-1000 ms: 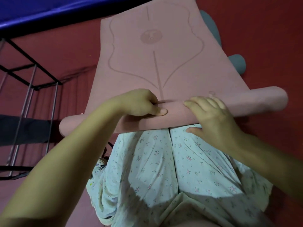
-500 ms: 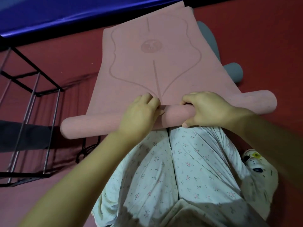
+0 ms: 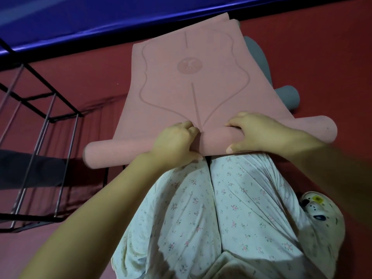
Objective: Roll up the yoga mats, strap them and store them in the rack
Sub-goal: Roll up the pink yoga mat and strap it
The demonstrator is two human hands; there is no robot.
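A pink yoga mat [image 3: 187,81] with an embossed line pattern lies on the red floor ahead of my knees, its near end wound into a roll [image 3: 120,152] that runs left to right. My left hand [image 3: 177,143] grips the middle of the roll, fingers curled over its top. My right hand [image 3: 259,131] grips it just to the right, thumb underneath. A rolled grey mat [image 3: 285,95] lies behind the pink one on the right, mostly hidden. The black metal rack [image 3: 50,121] stands at the left.
A dark grey mat [image 3: 24,172] lies on the rack's lower level. A blue padded edge [image 3: 80,19] runs across the far side. My floral trousers [image 3: 211,214] fill the foreground, with a patterned slipper [image 3: 320,216] at the right.
Both hands have shifted from resting on the roll to gripping it at the middle, close together. The roll has moved forward and grown thicker, and less flat mat shows.
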